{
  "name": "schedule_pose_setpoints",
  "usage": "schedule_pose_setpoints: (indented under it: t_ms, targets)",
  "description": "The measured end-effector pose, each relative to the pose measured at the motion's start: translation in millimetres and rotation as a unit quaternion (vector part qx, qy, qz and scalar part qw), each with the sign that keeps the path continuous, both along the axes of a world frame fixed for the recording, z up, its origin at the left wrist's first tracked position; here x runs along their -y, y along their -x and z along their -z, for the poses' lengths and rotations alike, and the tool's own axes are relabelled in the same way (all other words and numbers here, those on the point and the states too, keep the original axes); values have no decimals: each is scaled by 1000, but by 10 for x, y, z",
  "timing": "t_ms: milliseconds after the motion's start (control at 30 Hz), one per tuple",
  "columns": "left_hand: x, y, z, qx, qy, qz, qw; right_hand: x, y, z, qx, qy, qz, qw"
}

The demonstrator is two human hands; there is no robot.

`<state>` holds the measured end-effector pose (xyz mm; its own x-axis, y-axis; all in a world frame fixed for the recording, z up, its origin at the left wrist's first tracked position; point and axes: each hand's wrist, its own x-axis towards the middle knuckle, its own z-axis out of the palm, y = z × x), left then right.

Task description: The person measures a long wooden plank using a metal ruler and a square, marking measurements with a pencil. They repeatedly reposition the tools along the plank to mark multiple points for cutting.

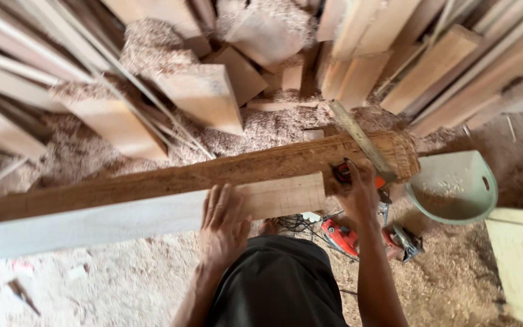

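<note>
My left hand (pixel 224 223) lies flat, fingers spread, on a long pale plank (pixel 122 218) that rests along a rough brown beam (pixel 213 172). At the plank's right end, my right hand (pixel 358 194) is closed on a small red and black tool (pixel 343 172). A metal ruler (pixel 361 140) slants across the beam just above that hand. Both forearms reach up from the bottom of the view, over dark clothing.
A red power tool (pixel 358 237) with a cable lies on the sawdust floor below the beam. A pale green scoop-shaped container (pixel 455 188) sits to the right, next to a light wooden board (pixel 519 254). Many boards and sawdust heaps (pixel 213 91) are piled behind.
</note>
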<state>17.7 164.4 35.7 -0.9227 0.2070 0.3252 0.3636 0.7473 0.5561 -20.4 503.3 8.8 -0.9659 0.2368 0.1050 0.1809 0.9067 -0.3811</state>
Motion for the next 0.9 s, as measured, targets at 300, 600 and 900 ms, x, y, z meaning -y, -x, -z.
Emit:
schedule_pose_setpoints:
  t_ms: [300, 600, 900]
  targets:
    - [-259, -233, -498, 113, -200, 98, 968, -182, -1, -245, -14, 377, 205, 903]
    - [-523, -218, -696, 421, -422, 213, 774, 669, -677, -1087, 2, 252, -197, 947]
    - [-183, -452, -783, 322, -176, 150, 918, 926, -837, -1151, 211, 408, -209, 863]
